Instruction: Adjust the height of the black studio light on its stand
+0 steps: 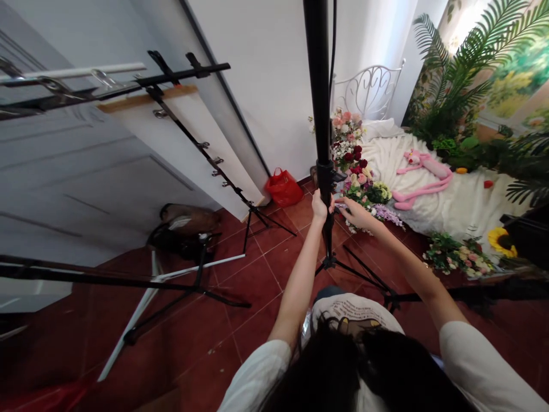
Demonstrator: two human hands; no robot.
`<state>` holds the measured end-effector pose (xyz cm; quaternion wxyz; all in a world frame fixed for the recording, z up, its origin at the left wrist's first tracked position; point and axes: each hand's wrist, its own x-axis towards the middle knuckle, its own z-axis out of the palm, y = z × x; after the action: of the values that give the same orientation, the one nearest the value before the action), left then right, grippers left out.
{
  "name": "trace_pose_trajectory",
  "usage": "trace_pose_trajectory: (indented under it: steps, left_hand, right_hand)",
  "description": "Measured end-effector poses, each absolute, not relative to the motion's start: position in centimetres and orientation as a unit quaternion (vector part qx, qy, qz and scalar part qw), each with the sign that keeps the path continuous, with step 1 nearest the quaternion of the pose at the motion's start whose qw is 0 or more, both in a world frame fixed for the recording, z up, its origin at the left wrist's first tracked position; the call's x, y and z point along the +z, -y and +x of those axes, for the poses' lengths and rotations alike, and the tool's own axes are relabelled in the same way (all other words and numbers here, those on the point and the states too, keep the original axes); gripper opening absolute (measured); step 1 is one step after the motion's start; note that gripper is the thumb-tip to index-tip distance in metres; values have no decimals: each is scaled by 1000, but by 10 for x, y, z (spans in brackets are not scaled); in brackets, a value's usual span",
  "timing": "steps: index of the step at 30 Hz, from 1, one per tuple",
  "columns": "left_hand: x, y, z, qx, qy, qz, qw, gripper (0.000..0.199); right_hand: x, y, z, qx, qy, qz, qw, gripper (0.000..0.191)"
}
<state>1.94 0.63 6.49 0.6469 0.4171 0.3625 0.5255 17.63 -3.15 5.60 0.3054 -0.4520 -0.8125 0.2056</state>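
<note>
A tall black tripod stand (319, 103) rises upright right in front of me, its legs spread on the floor. My left hand (321, 206) is wrapped round its pole, just under a black locking collar (325, 170). On the right side of the pole, my right hand (355, 213) is close by with its fingers stretched out and apart. The fingertips reach toward the pole below the collar's knob (339, 177); whether they touch it I cannot tell. A thin black cable (333, 57) runs down alongside the upper pole.
Right of the stand, flowers (358, 166) border a bed with white cloth (381, 149) and a pink plush toy (429, 167). A red bag (285, 187) sits by the wall. At left are a clipped backdrop stand (193, 134), a white pole (128, 332) and a dark bag (189, 223).
</note>
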Motion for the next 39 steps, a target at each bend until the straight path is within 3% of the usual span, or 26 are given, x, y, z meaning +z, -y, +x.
trace_pose_trajectory:
  steps: [6,12,16,28,36,39]
  left_hand:
    - [63,-8,19,538,-349,426,638,75]
    - [61,-8,20,535,-362,424,635,74]
    - [62,-7,20,527,-370,418,640,75]
    - [59,-9,19,516,-347,393,677,77]
    - [56,-7,17,526,-316,400,681,78]
    - [54,-6,17,535,-314,415,666,79]
  right_hand:
    - [23,23,163,194,803,-528,200,29]
    - [7,14,164,357,696,-524,336,30]
    - [6,8,156,452,604,-528,390,46]
    - [15,-12,132,573,408,-634,321,56]
    - [-4,11,128,637,285,-527,485,23]
    - [-15,23,128,672,240,-442,543,22]
